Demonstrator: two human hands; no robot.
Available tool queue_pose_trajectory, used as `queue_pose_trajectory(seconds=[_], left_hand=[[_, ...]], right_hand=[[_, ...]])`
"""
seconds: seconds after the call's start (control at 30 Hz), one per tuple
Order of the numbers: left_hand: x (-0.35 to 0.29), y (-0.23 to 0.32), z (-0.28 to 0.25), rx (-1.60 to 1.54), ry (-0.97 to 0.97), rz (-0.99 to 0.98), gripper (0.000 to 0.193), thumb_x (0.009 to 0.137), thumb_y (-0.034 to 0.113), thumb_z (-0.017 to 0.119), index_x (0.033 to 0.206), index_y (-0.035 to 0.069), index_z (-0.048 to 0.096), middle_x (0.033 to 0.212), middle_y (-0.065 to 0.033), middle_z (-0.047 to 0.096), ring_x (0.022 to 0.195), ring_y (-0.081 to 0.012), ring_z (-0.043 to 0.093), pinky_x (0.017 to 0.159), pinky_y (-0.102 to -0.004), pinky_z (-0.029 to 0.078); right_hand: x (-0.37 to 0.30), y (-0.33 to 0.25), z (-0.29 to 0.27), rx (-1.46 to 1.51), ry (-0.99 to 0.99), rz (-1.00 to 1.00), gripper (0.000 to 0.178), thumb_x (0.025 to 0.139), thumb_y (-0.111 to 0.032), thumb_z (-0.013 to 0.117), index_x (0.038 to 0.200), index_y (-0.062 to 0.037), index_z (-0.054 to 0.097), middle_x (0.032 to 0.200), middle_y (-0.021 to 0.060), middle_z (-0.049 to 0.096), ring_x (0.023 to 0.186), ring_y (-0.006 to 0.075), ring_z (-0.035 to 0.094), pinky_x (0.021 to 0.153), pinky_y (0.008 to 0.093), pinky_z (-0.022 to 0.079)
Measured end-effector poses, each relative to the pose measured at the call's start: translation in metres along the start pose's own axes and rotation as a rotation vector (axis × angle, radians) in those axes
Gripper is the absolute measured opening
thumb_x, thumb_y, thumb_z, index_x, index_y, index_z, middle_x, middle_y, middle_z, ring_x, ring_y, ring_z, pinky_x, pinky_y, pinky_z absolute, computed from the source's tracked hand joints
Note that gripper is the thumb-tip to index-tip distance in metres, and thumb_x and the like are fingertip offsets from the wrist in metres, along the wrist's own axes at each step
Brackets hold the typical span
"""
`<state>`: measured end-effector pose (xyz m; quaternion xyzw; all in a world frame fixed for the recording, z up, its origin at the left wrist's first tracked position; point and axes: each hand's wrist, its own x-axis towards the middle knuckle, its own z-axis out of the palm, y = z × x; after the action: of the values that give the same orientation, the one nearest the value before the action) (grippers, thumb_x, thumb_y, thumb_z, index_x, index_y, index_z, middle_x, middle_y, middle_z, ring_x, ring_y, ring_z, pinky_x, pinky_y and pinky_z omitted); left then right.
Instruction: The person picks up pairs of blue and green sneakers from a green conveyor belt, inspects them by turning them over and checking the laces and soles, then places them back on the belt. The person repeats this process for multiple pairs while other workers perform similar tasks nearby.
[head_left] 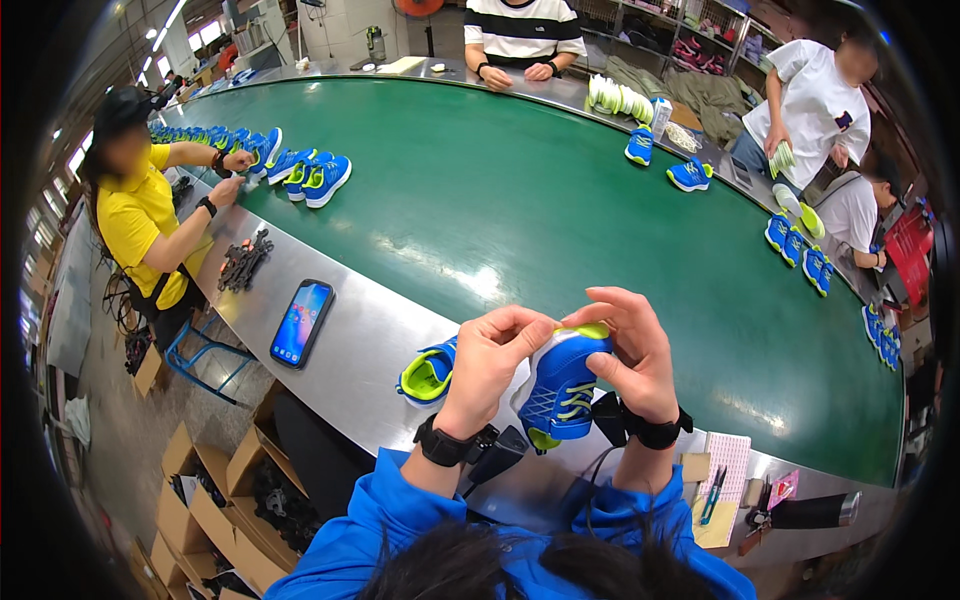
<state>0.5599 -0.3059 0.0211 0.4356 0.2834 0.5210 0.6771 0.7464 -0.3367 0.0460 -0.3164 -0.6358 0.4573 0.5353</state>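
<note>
A blue sneaker [558, 385] with yellow-green laces and a white sole is held up in front of me, its yellow-green tip pointing away. My left hand [485, 368] pinches at the sole edge near that far end, thumb and forefinger together. On the other side, my right hand [640, 352] grips the shoe with its thumb on the blue upper and fingers curved over the far end. Whether something small sits between my left fingertips cannot be made out. Beside my left wrist, a second blue sneaker [428, 376] stands on the metal ledge, partly hidden by that hand.
A green conveyor belt [430, 190] carries blue sneakers. A phone [302, 323] and small black parts [244, 262] lie on the left ledge. Snips [713, 496] and a black-handled tool [815, 511] are at right. Cardboard boxes [215, 520] stand below. Several people work around the belt.
</note>
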Motion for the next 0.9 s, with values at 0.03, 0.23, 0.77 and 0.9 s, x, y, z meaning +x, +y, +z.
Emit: queue_pose_trajectory(seconds=[0.03,0.23,0.77,0.9], left_hand=[[-0.002,0.002,0.002,0.073,0.019,0.041,0.010,0.091,0.010,0.068,0.093,0.000,0.070,0.087,-0.0033,0.070,0.079,-0.0076,0.061,0.073,-0.0220,0.048],[-0.010,0.013,0.002,1.038,0.074,0.826,0.015,0.082,0.001,0.071,0.098,0.002,0.071,0.083,-0.0101,0.072,0.069,-0.0201,0.069,0.061,-0.0281,0.053],[-0.001,0.023,-0.006,1.373,-0.031,1.134,0.022,0.070,-0.002,0.070,0.091,0.005,0.069,0.084,-0.0052,0.070,0.082,-0.0214,0.070,0.072,-0.0340,0.055],[0.001,0.018,-0.007,1.434,-0.021,1.196,0.021,0.071,-0.001,0.071,0.091,0.007,0.070,0.084,-0.0036,0.070,0.088,-0.0198,0.069,0.080,-0.0371,0.052]], right_hand=[[0.000,0.001,0.000,0.025,-0.001,0.000,0.059,0.083,0.002,0.065,0.137,-0.0025,0.043,0.118,0.0141,0.063,0.111,0.0210,0.060,0.095,0.0326,0.044],[0.000,0.000,0.002,0.037,0.000,0.016,0.059,0.084,0.001,0.065,0.138,-0.0025,0.041,0.119,0.0147,0.063,0.111,0.0208,0.059,0.096,0.0321,0.044],[0.001,-0.006,0.008,-0.060,0.062,0.095,0.064,0.083,0.000,0.066,0.140,-0.0009,0.037,0.118,0.0169,0.062,0.110,0.0211,0.060,0.096,0.0324,0.047],[0.001,-0.005,0.006,-0.119,0.057,0.087,0.063,0.083,0.001,0.065,0.139,-0.0020,0.039,0.118,0.0158,0.062,0.109,0.0199,0.059,0.096,0.0317,0.046]])
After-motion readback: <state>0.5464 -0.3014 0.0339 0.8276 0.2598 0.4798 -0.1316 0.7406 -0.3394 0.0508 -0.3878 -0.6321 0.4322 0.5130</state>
